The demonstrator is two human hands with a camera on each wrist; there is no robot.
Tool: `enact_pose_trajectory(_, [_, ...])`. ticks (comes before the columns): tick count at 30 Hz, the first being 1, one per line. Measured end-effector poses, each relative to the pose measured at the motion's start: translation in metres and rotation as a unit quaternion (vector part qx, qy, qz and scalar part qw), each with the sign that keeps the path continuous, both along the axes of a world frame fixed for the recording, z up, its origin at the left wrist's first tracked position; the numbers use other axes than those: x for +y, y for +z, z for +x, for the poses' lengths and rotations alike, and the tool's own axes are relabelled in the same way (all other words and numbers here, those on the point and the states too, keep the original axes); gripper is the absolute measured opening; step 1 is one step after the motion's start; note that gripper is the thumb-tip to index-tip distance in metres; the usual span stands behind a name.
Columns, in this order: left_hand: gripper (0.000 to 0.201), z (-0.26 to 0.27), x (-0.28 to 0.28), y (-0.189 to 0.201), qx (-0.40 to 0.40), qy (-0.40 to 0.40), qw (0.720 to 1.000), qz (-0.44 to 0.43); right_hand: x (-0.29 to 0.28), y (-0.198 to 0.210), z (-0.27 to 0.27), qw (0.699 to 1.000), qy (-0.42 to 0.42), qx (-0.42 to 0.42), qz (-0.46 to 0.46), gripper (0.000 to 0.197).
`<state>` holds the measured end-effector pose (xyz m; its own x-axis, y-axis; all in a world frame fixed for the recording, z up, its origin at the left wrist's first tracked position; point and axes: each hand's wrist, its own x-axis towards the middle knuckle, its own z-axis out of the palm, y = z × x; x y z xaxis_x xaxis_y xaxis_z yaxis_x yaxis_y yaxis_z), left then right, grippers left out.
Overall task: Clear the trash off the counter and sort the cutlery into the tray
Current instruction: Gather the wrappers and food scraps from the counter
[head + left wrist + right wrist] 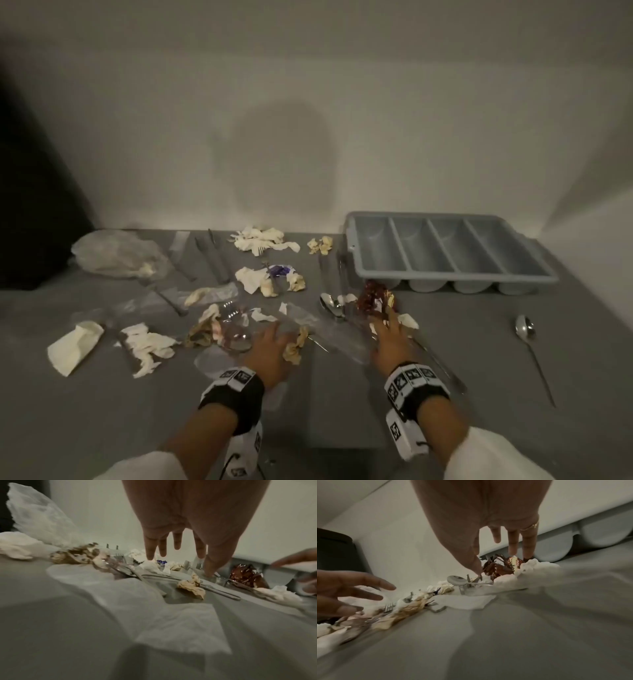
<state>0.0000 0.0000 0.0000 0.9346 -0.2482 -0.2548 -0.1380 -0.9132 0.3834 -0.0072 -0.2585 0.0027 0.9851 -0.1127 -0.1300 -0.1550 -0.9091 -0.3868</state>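
Observation:
Both hands reach palm-down over the grey counter [342, 411], fingers straight, holding nothing. My left hand [275, 334] [180, 561] hovers by a crumpled brown-stained napkin [294, 346] [192, 586] and a clear plastic sheet [329, 329]. My right hand [387, 318] [501, 561] has its fingertips at a red-brown foil wrapper [371, 298] [501, 568]; whether they touch it is unclear. A spoon [330, 305] [455, 580] lies left of the wrapper. The grey four-slot cutlery tray [352, 236] [556, 547] stands at the back right, with nothing in it.
Crumpled napkins [263, 240], a plastic bag [116, 253], knives [212, 257] and forks [164, 294] litter the left and middle. A second spoon [527, 335] lies alone at the right. A folded napkin [73, 346] sits front left. A wall closes the back.

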Motion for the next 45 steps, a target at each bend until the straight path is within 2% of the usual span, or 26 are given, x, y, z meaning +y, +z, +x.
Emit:
enact_pose_trajectory(4, [0.065,0.020,-0.026,-0.003,0.026,-0.004,0.998,0.063,-0.020,0.004,0.048,1.000,0.008,0.029,-0.010,0.070])
enact_pose_trajectory(10, [0.054,0.024,-0.037,-0.021,0.024,0.033,0.999,0.010,-0.034,-0.007,0.087,0.994,0.054,0.078,0.060,0.081])
enact_pose_trajectory(13, [0.046,0.019,-0.037,-0.022,0.015,0.052,0.998,-0.031,-0.029,-0.007,0.091,0.994,0.046,0.062,0.078,0.074])
enact_pose_trajectory(16, [0.044,0.019,-0.030,-0.026,0.015,0.038,0.998,-0.056,-0.028,-0.006,0.092,0.994,0.010,0.053,0.096,0.064])
enact_pose_trajectory(19, [0.031,0.022,-0.024,-0.022,0.034,-0.005,0.995,-0.099,-0.031,-0.005,0.087,0.990,0.003,0.048,0.129,0.052])
enact_pose_trajectory(20, [0.036,0.026,-0.021,-0.021,0.021,-0.025,0.993,-0.111,-0.031,-0.004,0.086,0.989,0.000,0.040,0.146,0.045])
enact_pose_trajectory(21, [0.041,0.030,-0.017,-0.018,0.016,-0.022,0.992,-0.124,-0.032,-0.003,0.086,0.986,-0.007,0.027,0.163,0.041])
enact_pose_trajectory(23, [0.034,0.039,-0.007,-0.010,0.000,0.028,0.987,-0.159,-0.032,0.002,0.086,0.981,-0.025,-0.013,0.194,0.044])
enact_pose_trajectory(26, [0.030,0.063,0.014,-0.002,-0.045,0.084,0.980,-0.172,-0.032,0.019,0.078,0.961,-0.057,-0.081,0.259,0.054])
enact_pose_trajectory(28, [0.033,0.082,0.029,-0.001,-0.035,0.105,0.982,-0.152,-0.032,0.034,0.063,0.943,-0.078,-0.126,0.299,0.052])
enact_pose_trajectory(32, [0.032,0.110,0.035,-0.006,0.039,0.064,0.997,-0.022,-0.034,0.047,0.032,0.908,-0.130,-0.187,0.353,0.062])
enact_pose_trajectory(35, [0.034,0.111,0.029,-0.015,0.055,0.032,0.998,0.025,-0.040,0.048,0.017,0.874,-0.173,-0.231,0.392,0.064])
enact_pose_trajectory(37, [0.032,0.110,0.029,-0.020,0.044,0.044,0.998,0.017,-0.045,0.053,0.009,0.858,-0.204,-0.266,0.389,0.065])
enact_pose_trajectory(39, [0.027,0.109,0.032,-0.024,0.036,0.050,0.998,0.005,-0.051,0.062,0.003,0.830,-0.246,-0.316,0.388,0.066])
enact_pose_trajectory(42, [0.024,0.103,0.037,-0.023,0.052,0.044,0.998,-0.013,-0.059,0.075,-0.004,0.816,-0.284,-0.377,0.334,0.075])
enact_pose_trajectory(45, [0.014,0.101,0.039,-0.010,0.055,0.040,0.997,-0.039,-0.065,0.086,-0.019,0.791,-0.303,-0.422,0.321,0.074])
